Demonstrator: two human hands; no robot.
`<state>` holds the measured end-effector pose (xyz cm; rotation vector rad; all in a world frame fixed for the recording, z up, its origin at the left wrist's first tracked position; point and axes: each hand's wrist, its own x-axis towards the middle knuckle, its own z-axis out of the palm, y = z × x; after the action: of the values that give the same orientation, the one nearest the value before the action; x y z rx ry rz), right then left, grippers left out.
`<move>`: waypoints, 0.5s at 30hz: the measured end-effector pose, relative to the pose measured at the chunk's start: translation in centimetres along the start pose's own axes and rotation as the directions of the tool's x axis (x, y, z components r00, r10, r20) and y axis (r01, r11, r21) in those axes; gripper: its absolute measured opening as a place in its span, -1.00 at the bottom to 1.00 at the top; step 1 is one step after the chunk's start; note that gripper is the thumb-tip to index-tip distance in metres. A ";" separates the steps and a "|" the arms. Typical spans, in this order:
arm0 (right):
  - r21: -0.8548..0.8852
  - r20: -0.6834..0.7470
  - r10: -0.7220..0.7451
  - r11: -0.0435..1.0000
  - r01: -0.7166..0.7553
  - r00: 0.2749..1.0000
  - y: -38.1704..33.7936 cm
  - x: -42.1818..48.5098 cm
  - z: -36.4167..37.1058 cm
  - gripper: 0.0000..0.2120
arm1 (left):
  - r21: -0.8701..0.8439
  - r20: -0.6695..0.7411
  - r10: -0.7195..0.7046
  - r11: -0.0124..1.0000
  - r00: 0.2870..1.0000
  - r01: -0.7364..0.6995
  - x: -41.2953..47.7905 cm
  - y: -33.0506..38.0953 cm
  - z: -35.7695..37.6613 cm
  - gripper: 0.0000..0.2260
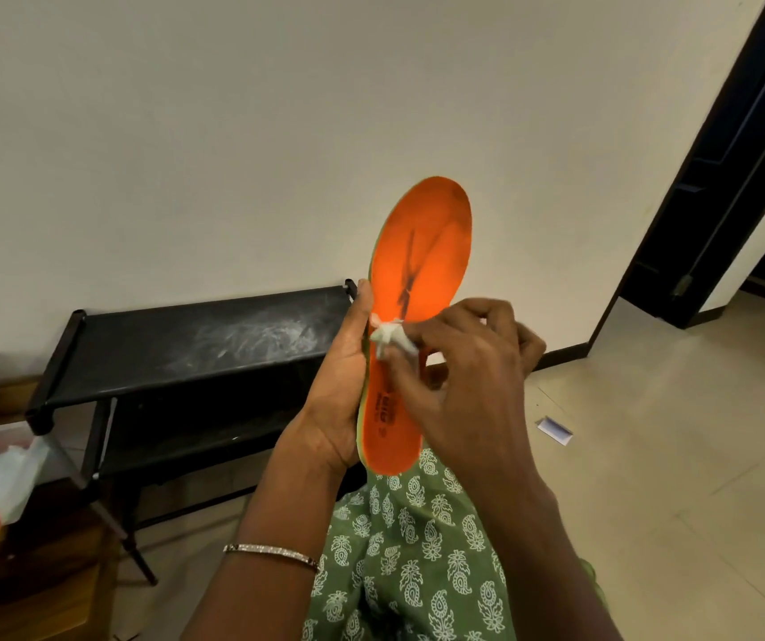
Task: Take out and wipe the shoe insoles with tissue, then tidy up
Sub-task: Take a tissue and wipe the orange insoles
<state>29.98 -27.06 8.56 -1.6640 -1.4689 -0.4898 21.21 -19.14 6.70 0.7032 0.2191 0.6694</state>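
Tissue (mostly hidden) under right hand

The orange foam insole has dark smudges and a thin green edge, and the crumpled paper tissue is white. The green cloth has little white leaf shapes all over. The black metal rack has pale dusty smears on top.
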 end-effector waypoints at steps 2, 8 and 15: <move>0.046 0.022 -0.015 0.999 0.014 1.000 -0.6 -1.3 0.1 -0.86 | -0.002 -0.009 -0.012 1.000 1.000 0.012 0.2 0.3 -0.8 -0.36; -0.044 -0.051 -0.023 0.999 0.020 0.998 0.0 -0.1 0.2 -0.87 | 0.007 -0.015 0.008 1.000 1.000 -0.008 -0.2 0.3 -0.1 -0.34; -0.024 -0.081 0.022 0.999 -0.024 0.996 -0.2 0.8 0.4 -0.90 | 0.009 -0.010 -0.008 1.000 1.000 0.008 -0.6 0.2 0.5 -0.35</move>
<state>29.86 -26.24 9.04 -1.6596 -1.3884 -0.5584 20.88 -19.63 7.18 0.7077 0.2342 0.6644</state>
